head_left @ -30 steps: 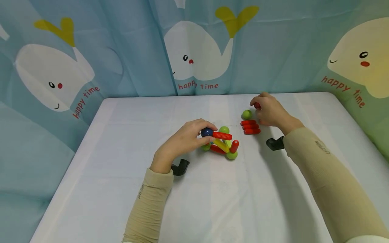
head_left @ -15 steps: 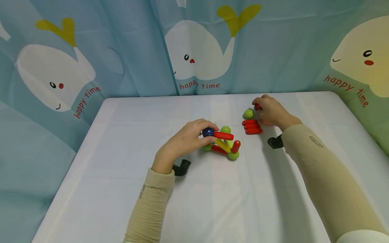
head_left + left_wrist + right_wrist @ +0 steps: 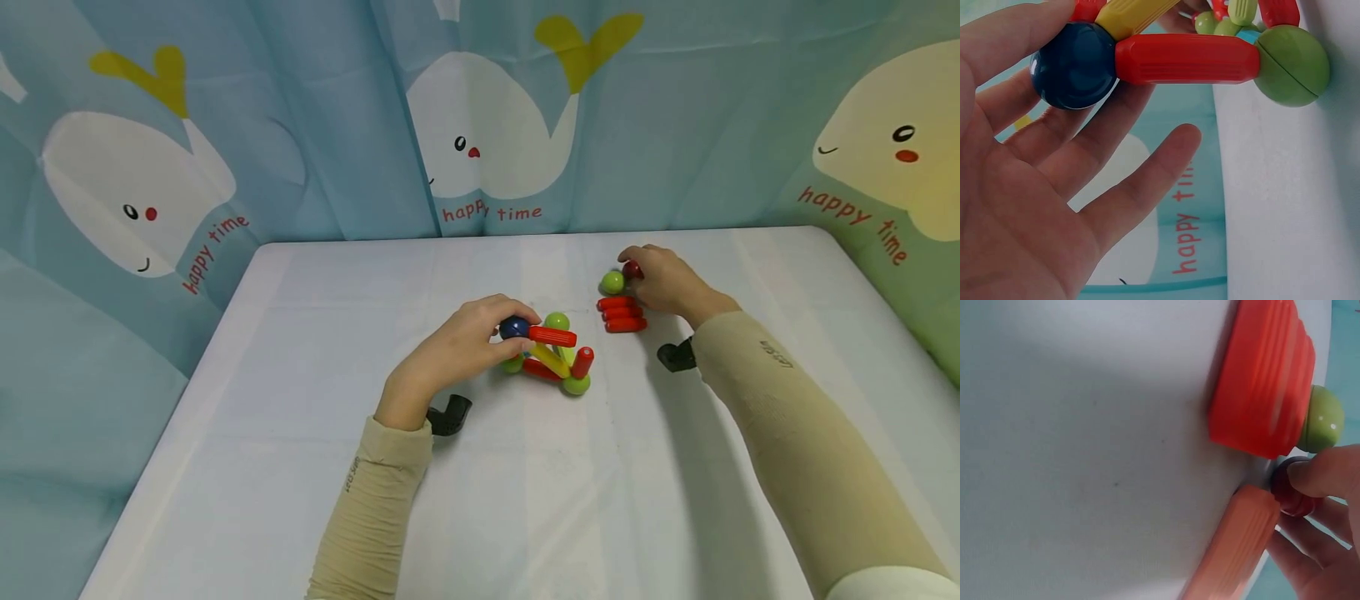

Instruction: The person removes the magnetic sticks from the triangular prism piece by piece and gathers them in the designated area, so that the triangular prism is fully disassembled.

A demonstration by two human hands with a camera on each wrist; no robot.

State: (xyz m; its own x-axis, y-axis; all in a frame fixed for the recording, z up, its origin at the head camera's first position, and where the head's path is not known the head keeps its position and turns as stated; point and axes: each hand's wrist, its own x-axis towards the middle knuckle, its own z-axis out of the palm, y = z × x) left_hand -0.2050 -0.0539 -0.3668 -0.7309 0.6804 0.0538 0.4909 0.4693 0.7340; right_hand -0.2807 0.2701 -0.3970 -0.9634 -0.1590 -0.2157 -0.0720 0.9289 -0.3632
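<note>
My left hand [image 3: 467, 342] grips a dark blue ball [image 3: 1074, 67] between thumb and fingers. This ball is the top corner of a ball-and-rod structure; a red rod [image 3: 1188, 59] joins it to a green ball [image 3: 1292, 65], and a yellow rod [image 3: 550, 360] also runs from it. Another red rod [image 3: 582, 362] sticks up from a green corner ball [image 3: 576, 384]. At the back right, my right hand [image 3: 667, 282] pinches a dark red ball [image 3: 1292, 487] between thumb and fingers. It sits right beside a loose green ball [image 3: 612, 282].
Several red rods [image 3: 622, 314] lie side by side in front of the loose green ball. An orange rod [image 3: 1234, 547] lies under the right hand. Black curved pieces [image 3: 450, 415] show at both wrists. A whale-print curtain [image 3: 345, 125] hangs behind the white table [image 3: 315, 367].
My right hand has lowered slightly toward me with the dark red ball, which is now closer to the loose green ball. The left hand keeps its hold on the blue ball.
</note>
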